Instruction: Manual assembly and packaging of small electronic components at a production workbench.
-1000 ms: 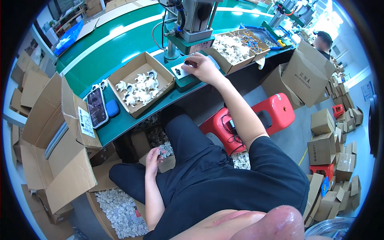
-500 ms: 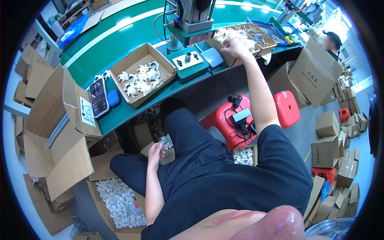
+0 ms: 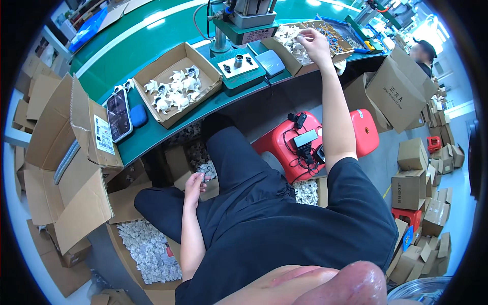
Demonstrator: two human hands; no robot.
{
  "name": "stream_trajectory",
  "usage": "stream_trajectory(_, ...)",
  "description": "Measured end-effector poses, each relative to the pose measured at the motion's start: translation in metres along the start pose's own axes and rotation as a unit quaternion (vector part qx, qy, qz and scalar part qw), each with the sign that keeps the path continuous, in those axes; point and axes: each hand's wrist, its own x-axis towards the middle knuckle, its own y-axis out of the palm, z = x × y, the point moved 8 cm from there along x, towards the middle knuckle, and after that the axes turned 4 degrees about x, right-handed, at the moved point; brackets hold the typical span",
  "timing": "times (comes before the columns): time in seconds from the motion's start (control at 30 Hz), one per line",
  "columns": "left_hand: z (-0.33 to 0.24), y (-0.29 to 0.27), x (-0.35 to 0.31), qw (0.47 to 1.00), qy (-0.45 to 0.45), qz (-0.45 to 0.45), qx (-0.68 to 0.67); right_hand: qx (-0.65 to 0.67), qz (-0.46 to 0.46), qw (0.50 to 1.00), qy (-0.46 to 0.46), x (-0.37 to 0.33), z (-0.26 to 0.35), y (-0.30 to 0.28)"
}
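My right hand (image 3: 316,47) reaches over a cardboard box (image 3: 293,63) holding white plastic parts (image 3: 294,40). Its fingers are curled together at the parts; whatever they pinch is hidden. Over my lap, my left hand (image 3: 193,189) is closed, its fingertips around something small and dark that I cannot make out. A bench press (image 3: 247,30) stands between two boxes, above a green base with a metal plate (image 3: 235,67). Left of it, an open cardboard box (image 3: 168,119) holds several white finned wheels (image 3: 178,89), some with dark centres.
A grey-blue pad (image 3: 270,62) lies beside the press base. A phone (image 3: 119,116) and a blue case (image 3: 138,115) are at the bench's left, near an open carton (image 3: 81,195). Cables and a device lie on a red stool (image 3: 284,145). A person (image 3: 423,56) is at the far right.
My right hand has moved slightly up and right, farther over the box of white parts. My left hand stays over my lap, and the view has shifted slightly.
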Motion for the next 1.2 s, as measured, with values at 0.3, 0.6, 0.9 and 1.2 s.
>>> stream_trajectory(0.3, -0.005, 0.000, 0.003, 1.000, 0.015, 0.000, -0.006, 0.230, -0.002, 0.971, -0.058, -0.065, 0.083, 0.068)
stream_trajectory(0.6, 0.001, -0.011, 0.006, 1.000, 0.013, -0.009, -0.001, 0.108, 0.026, 0.974, -0.197, -0.091, 0.147, 0.104)
stream_trajectory(0.9, 0.002, -0.005, 0.017, 1.000, 0.011, 0.014, -0.011, 0.000, 0.024, 0.936, -0.352, -0.096, 0.183, 0.105)
stream_trajectory(1.2, -0.013, -0.002, 0.018, 0.999, 0.016, 0.009, -0.027, -0.012, -0.078, 0.918, -0.389, -0.111, 0.177, 0.101)
